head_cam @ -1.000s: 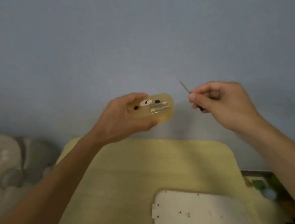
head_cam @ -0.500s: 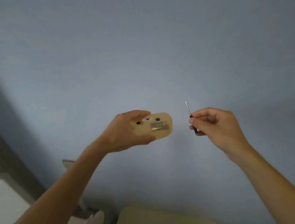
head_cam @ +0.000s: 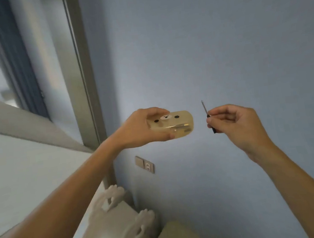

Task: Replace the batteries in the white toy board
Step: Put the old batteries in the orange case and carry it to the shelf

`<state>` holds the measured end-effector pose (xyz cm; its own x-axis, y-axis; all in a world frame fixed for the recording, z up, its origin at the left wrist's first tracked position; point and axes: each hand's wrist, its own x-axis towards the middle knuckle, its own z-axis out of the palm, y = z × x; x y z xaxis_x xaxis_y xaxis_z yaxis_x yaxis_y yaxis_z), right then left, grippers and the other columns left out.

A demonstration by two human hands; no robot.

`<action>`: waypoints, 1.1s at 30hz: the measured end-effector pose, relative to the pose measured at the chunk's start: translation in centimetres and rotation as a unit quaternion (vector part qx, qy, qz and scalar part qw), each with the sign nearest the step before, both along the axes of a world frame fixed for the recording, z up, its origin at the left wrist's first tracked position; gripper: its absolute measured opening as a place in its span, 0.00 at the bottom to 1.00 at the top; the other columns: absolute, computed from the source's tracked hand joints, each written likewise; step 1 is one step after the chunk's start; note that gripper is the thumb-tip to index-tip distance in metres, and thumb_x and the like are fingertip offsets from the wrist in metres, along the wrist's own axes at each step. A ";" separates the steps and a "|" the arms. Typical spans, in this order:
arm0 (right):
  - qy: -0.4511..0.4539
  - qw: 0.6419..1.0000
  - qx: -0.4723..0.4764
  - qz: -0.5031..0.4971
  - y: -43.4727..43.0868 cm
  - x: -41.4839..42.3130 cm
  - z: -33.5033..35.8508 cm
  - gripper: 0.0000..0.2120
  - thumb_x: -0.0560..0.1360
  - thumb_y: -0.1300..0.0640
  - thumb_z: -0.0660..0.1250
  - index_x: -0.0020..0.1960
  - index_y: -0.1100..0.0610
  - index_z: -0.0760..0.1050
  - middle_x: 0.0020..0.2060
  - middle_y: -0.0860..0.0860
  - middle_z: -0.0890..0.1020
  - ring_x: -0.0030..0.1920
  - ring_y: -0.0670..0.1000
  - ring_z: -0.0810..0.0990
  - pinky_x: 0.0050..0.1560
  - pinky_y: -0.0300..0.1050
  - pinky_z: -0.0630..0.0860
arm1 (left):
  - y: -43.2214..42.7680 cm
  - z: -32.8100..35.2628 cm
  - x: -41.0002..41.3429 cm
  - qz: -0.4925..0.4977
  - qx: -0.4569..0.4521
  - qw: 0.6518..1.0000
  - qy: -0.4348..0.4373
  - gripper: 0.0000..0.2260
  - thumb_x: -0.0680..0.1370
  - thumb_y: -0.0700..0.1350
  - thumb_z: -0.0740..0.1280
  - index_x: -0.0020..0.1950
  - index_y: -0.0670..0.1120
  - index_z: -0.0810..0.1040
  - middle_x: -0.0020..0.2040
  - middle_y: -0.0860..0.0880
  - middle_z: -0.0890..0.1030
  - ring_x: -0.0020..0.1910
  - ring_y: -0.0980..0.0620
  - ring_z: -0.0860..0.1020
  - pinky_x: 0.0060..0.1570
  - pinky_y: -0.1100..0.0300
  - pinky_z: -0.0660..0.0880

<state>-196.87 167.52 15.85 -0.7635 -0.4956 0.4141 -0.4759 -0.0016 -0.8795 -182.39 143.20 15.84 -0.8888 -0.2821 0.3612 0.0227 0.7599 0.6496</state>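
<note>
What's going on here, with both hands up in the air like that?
A person is holding two things up in front of a blue wall. The left hand grips a translucent yellow case with a bear face; something metallic shows inside it. The right hand pinches a small screwdriver, tip pointing up, apart from the case. Only a corner of the yellow table shows at the bottom, and the white toy board is not in view.

We see our left hand (head_cam: 139, 129) gripping a translucent yellow case (head_cam: 172, 124) with a bear face, and our right hand (head_cam: 237, 122) pinching a small screwdriver (head_cam: 208, 116), before a blue wall (head_cam: 221, 41).
</note>
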 end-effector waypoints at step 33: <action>0.046 0.797 0.022 0.602 -55.2 79.7 -4.7 0.08 0.74 0.60 0.75 0.52 0.52 0.88 0.42 0.45 0.90 0.43 0.43 0.88 0.49 0.37 0.81 | -24.1 -3.9 90.0 0.613 -0.051 0.787 -0.052 0.37 0.70 0.67 0.75 0.73 0.49 0.77 0.64 0.51 0.84 0.59 0.50 0.82 0.60 0.51 0.81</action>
